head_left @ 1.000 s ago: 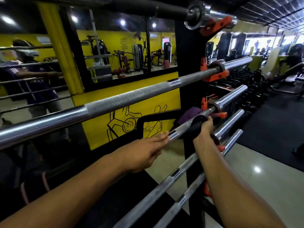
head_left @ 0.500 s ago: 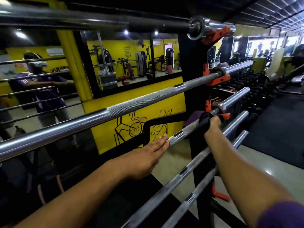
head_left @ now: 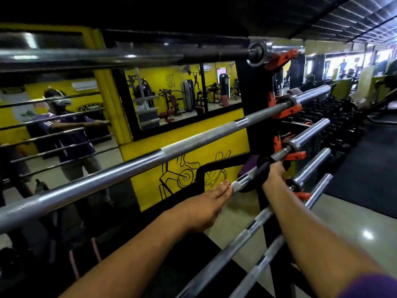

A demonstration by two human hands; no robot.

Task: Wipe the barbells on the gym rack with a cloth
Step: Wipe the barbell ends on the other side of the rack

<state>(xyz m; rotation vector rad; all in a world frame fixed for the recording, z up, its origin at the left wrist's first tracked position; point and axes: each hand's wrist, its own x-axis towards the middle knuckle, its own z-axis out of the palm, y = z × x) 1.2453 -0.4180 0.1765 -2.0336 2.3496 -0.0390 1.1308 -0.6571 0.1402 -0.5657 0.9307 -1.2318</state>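
The right hand (head_left: 274, 173) has slid its dark cloth (head_left: 263, 171) further out along the third barbell (head_left: 300, 138), fingers wrapped around both. The left hand (head_left: 206, 208) lies flat-fingered on that bar. Five barbells sit on the black rack (head_left: 253, 134); yellow mirrored wall (head_left: 189, 151), glossy floor (head_left: 354, 220).

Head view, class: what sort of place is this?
A gym, most likely its free-weights corner: barbells lie across a rack, and a wall mirror reflects exercise machines.
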